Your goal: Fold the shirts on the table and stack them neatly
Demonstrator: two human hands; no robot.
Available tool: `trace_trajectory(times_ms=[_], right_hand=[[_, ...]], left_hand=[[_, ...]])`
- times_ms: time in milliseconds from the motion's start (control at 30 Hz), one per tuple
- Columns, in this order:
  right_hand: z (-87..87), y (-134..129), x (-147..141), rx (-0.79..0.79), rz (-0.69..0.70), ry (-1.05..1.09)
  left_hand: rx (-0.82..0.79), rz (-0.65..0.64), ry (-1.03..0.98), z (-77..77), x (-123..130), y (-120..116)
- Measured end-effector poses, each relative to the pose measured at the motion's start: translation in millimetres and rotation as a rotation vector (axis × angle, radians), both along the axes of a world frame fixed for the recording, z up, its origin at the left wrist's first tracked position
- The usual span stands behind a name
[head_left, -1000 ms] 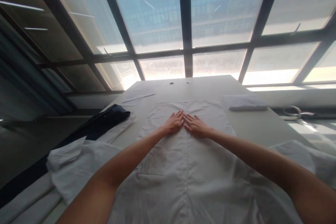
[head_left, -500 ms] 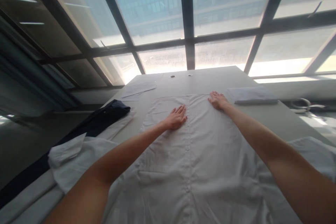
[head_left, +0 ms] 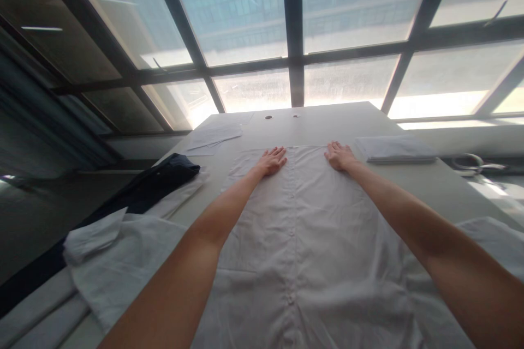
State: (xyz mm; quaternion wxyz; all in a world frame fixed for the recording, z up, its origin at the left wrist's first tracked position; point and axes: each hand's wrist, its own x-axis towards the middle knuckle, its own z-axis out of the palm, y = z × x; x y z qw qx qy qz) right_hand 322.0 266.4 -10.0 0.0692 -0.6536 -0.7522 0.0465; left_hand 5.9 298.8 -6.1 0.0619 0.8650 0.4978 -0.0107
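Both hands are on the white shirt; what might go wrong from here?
The white shirt has wrinkles that might set if pressed unevenly. The right hand, near the shirt's far edge, could bump the white stack if swung outward. The dark garment along the left side of the table could slip off if tugged.

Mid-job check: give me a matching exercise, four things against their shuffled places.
Things
1. left hand
2. right hand
3. navy garment
4. flat white stack

Places
A. on the white table, right of the buttoned shirt
B. on the shirt, left of its button line
C. along the table's left side
D. at the shirt's far right corner

Pairs: 1-B, 2-D, 3-C, 4-A
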Motion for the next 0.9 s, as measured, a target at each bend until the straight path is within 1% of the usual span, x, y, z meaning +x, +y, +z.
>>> trace_trajectory(times_ms=[67, 100, 167, 200, 233, 300, 333, 400, 533, 600, 700, 767, 833, 900], right_hand=[[1.5, -13, -25, 0.031, 0.053, 0.002], [0.2, -22, -41, 0.048, 0.103, 0.007], [-5.6, -44, -74, 0.042, 0.227, 0.019], [-9.3, -55, -88, 0.037, 0.328, 0.045], [-12.7, -64, -100, 0.047, 0.375, 0.07], [-16.4, -73, -115, 0.051, 0.349, 0.102], [-16.3, -71, -117, 0.048, 0.308, 0.109], [-12.8, -57, -117, 0.024, 0.234, 0.113], [-3.8, -11, -114, -0.031, 0.165, 0.117], [-2.4, 4, -116, -0.034, 0.134, 0.119], [-3.7, 11, -119, -0.023, 0.133, 0.119], [-5.1, 10, -114, -0.022, 0.153, 0.108], [-5.6, 10, -97, -0.034, 0.151, 0.091], [-5.1, 10, -70, -0.045, 0.087, 0.073]], left_hand=[[0.006, 0.002, -0.006, -1.4, 0, -1], [0.01, 0.005, -0.006, -1.7, 0, -2], [0.017, 0.007, -0.003, -1.5, 1, -4], [0.018, 0.004, -0.001, -1.0, 1, -5], [0.017, -0.002, 0.002, -0.5, 1, -6], [0.011, -0.018, 0.005, 0.3, 1, -6], [0.01, -0.025, 0.006, 0.5, 1, -6], [0.011, -0.028, 0.008, 0.2, 1, -5], [0.02, -0.02, 0.003, -1.7, 0, -3], [0.025, -0.022, 0.0, -2.2, 0, -3], [0.026, -0.024, 0.006, -1.6, 0, -4], [0.023, -0.016, 0.012, -0.5, 0, -5], [0.019, -0.004, 0.013, 0.8, 1, -7], [0.015, 0.002, 0.013, 2.1, 1, -8]])
